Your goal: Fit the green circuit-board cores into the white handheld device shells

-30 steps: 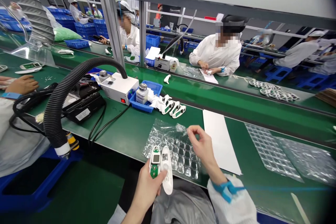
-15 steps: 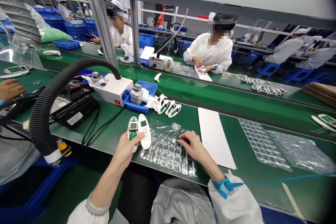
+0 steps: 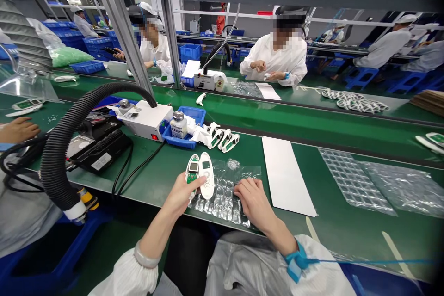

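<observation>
- The left hand [image 3: 180,193] grips 2 light, rigid plastic device halves [image 3: 200,175] by their lower ends, clear of the exposed fragile circuit board.
- The right hand [image 3: 253,200] presses flat, fingers loosely spread, on soft, slippery bubble wrap [image 3: 225,194] on the green surface [image 3: 166,180].

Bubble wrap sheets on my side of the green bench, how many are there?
3: one bubble wrap sheet under the right hand, two overlapping sheets farther right. More may lie out of view.
</observation>
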`<state>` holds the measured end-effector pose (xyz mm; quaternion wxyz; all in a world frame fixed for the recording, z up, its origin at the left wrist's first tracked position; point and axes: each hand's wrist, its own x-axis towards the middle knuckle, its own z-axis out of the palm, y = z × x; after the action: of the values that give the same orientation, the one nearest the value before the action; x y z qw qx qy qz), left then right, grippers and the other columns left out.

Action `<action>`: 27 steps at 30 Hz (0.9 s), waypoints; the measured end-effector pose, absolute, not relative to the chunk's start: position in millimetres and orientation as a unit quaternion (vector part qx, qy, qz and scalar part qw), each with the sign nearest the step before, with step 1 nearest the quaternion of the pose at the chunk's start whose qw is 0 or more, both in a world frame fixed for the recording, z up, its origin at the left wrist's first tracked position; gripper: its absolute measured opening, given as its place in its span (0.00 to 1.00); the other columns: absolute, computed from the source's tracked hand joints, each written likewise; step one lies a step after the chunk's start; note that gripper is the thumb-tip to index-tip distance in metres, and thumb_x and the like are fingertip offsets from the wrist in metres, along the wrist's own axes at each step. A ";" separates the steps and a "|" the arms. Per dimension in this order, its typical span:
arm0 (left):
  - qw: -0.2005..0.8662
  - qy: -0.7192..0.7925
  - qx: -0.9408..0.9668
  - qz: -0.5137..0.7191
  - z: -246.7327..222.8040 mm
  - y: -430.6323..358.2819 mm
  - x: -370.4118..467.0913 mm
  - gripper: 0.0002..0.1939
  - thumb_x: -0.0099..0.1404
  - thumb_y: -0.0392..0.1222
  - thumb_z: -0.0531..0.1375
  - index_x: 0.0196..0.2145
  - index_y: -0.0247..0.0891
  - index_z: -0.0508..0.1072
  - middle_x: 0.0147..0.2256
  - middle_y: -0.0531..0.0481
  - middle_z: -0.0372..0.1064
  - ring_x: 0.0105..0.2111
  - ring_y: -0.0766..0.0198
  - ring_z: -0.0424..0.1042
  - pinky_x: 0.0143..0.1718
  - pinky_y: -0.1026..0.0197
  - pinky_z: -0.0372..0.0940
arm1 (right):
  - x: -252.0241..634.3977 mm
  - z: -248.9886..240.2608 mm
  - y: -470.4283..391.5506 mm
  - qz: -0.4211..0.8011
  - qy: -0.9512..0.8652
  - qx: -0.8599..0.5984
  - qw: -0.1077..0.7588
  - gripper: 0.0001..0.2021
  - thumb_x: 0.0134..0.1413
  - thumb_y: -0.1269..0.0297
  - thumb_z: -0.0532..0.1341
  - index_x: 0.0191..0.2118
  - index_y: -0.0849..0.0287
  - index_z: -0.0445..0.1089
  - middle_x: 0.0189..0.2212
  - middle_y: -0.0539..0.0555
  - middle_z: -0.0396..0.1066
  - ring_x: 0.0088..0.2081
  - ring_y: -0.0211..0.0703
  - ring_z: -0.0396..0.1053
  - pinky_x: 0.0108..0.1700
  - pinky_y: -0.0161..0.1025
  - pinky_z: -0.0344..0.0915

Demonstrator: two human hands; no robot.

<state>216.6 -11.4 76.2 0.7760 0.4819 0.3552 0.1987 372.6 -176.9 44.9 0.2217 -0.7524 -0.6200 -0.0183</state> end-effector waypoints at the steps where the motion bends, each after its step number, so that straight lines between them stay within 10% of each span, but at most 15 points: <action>1: 0.771 0.352 0.494 0.193 74.9 -12.2 217.9 0.20 0.46 0.44 0.72 0.35 0.33 0.74 0.29 0.49 0.74 0.26 0.64 0.69 0.25 0.65 0.63 | 370.8 43.6 -178.2 -0.028 -0.624 -0.750 0.217 0.10 0.63 0.76 0.50 0.34 0.61 0.64 0.32 0.54 0.67 0.35 0.45 0.59 0.42 0.46 0.53; 27: 0.688 0.404 0.567 0.205 60.5 -20.3 197.7 0.19 0.49 0.47 0.70 0.37 0.35 0.75 0.36 0.46 0.76 0.36 0.56 0.72 0.40 0.59 0.64 | 361.4 38.0 -245.2 0.001 -0.589 -0.755 0.288 0.10 0.63 0.73 0.52 0.45 0.56 0.67 0.40 0.59 0.68 0.41 0.51 0.65 0.40 0.49 0.63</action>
<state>197.7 -20.3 60.5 0.6883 0.5667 0.4036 0.2052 361.4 -245.2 38.0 0.2880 -0.7552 -0.5888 0.0011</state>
